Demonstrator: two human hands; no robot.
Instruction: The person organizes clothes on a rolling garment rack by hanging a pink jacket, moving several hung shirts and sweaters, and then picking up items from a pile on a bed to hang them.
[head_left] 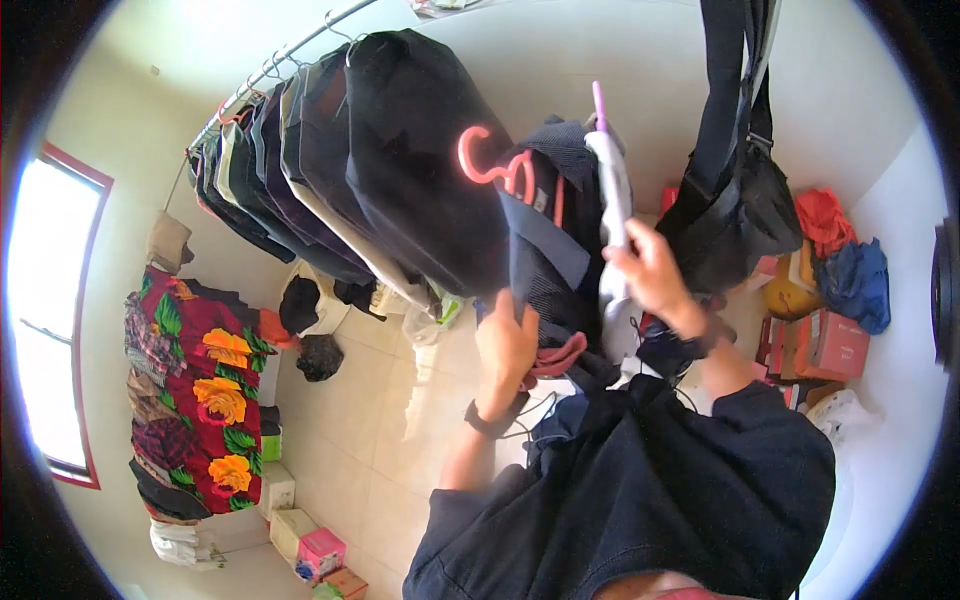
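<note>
In front of me is a dark, fine-striped collared garment [548, 282], with a coral-pink hanger [522, 178] showing at its neck. My left hand [506, 345] is closed on the lower left edge of this garment; its fingertips are partly hidden by the cloth. A reddish-pink piece of cloth [560, 357] shows just right of that hand. Beside the dark garment, on its right, a white garment [614, 200] hangs narrow, with the tip of a purple hanger [599, 105] rising above it. My right hand [648, 268] has its fingers closed on the white garment's right edge.
Several coats and jackets [400, 160] hang from a metal rail [290, 52] at the upper left. A black bag [740, 205] hangs at the right, above red boxes [820, 345]. A red floral cloth [215, 395] lies at the left. Small boxes [320, 552] stand at lower left.
</note>
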